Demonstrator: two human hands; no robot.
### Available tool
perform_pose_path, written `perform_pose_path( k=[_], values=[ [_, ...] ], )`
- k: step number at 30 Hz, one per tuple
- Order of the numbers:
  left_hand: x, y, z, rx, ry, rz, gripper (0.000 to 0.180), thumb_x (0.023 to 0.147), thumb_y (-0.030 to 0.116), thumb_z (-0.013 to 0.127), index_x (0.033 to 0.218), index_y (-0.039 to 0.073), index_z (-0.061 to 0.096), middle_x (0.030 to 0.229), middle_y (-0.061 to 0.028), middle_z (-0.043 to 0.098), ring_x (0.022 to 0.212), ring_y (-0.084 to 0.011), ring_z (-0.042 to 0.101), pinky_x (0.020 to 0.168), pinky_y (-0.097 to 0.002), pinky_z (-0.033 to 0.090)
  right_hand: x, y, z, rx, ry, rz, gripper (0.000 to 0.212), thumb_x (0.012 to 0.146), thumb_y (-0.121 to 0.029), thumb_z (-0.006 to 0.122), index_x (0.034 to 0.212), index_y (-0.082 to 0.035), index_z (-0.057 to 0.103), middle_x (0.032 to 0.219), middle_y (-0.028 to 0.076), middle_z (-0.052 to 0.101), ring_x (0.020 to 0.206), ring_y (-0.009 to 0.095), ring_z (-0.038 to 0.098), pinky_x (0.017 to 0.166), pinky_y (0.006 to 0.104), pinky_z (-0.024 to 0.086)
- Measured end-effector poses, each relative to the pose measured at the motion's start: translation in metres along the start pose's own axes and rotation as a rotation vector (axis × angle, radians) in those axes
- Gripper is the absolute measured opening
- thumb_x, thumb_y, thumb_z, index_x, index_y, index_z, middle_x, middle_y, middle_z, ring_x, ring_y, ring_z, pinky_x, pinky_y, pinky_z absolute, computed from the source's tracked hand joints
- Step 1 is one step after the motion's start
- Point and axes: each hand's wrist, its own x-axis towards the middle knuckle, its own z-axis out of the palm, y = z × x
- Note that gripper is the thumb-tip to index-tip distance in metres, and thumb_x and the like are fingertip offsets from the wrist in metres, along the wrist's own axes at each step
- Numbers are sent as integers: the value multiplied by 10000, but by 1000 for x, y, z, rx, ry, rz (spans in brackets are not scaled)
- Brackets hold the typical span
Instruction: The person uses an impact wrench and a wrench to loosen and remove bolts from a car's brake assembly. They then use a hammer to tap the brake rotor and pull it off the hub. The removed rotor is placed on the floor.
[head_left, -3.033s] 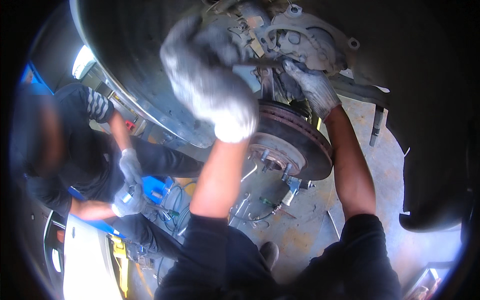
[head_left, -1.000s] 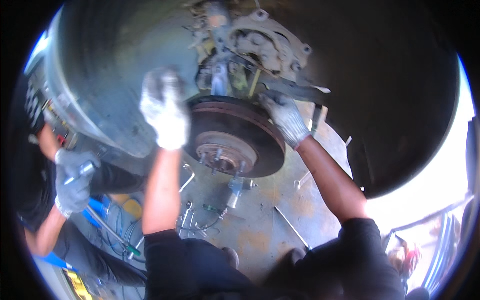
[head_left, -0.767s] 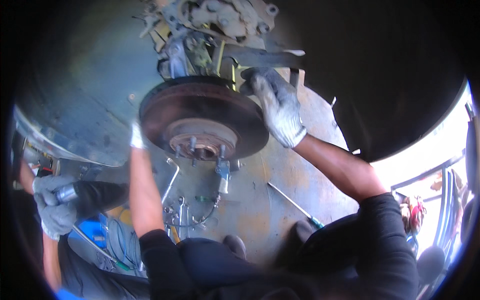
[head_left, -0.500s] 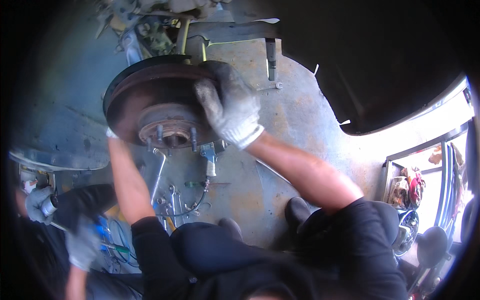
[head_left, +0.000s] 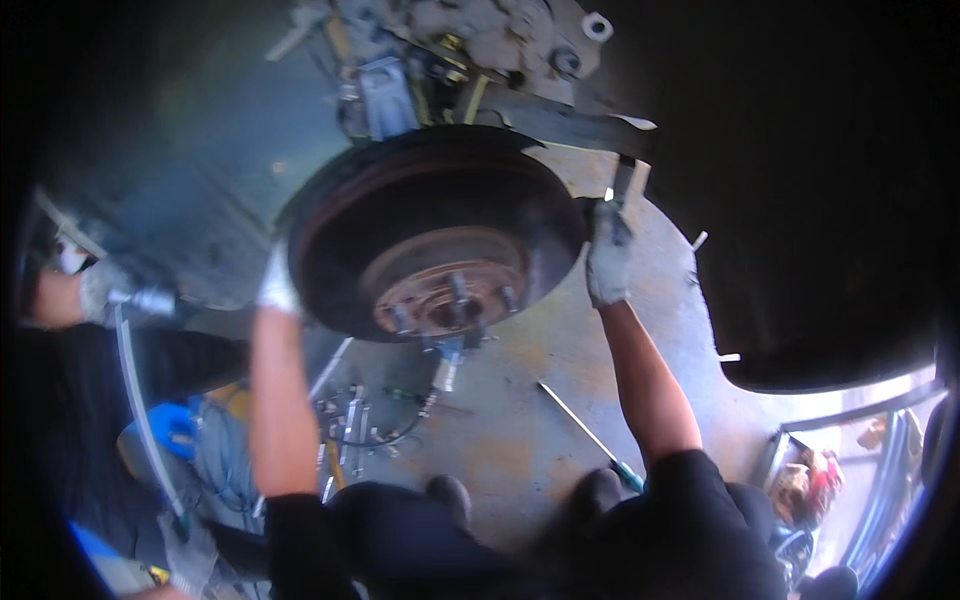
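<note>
A large rusty brake disc [head_left: 450, 205], with a raised hub [head_left: 450, 290] and several wheel studs, faces me below the vehicle's suspension parts. My left hand [head_left: 280, 278], in a pale glove, is closed at the disc's left edge; its fingers are hidden behind the rim. On the opposite edge is my right hand [head_left: 608, 265], in a glove with darkened fingers, closed around the rim as far as I can see. Motion blurs both the disc and my left glove. Whether the disc touches the parts behind it, I cannot tell.
Several wrenches [head_left: 355, 425] lie on the floor near a tool with a hose [head_left: 448, 368]. A green-handled screwdriver [head_left: 590, 435] lies by my right foot. At left, a co-worker's gloved hand [head_left: 100, 290] is at a metal socket-like piece [head_left: 150, 300]. Dark panel [head_left: 800, 200] hangs at right.
My right hand has moved from the disc's upper right face to its right edge. The disc appears larger and farther right as the view shifts. The co-worker's hands have moved.
</note>
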Motion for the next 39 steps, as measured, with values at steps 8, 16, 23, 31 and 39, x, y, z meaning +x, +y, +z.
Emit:
perform_pose_path(
  k=[8,16,23,31,39],
  values=[
    [-8,4,-5,65,35,5,342,1057,219,568,1304,9,677,1239,-158,715,1119,-240,666,999,-350,517,44,216,-91,-1296,-517,247,494,911,-160,566,1404,-130,600,1390,151,638,1244,349,622,1026,443,521],
    [-33,29,6,124,94,32,336,1059,214,559,1292,7,683,1233,-163,719,1105,-243,670,986,-352,523,81,329,-94,-1990,-889,76,256,970,-182,578,1136,-105,757,1142,118,765,1041,309,749,864,424,602],
    [-19,12,45,67,-22,29,332,1060,211,550,1282,5,689,1227,-167,722,1093,-245,674,974,-354,527,20,312,-171,-1652,-769,133,247,911,-242,635,1067,-63,705,981,212,756,921,393,742,808,480,592],
    [-21,8,56,47,-56,27,329,1062,206,541,1270,4,695,1221,-172,725,1079,-248,679,961,-356,533,-25,102,-104,-901,-696,623,340,1041,-214,545,1275,-10,684,915,95,737,559,213,631,522,363,535],
    [-24,7,53,0,0,38,328,1063,202,531,1258,2,702,1215,-177,729,1065,-251,684,947,-359,538,-62,-269,-42,-276,-531,496,503,1077,-157,499,1567,-58,442,875,73,675,514,102,581,442,258,482]
  ],
)
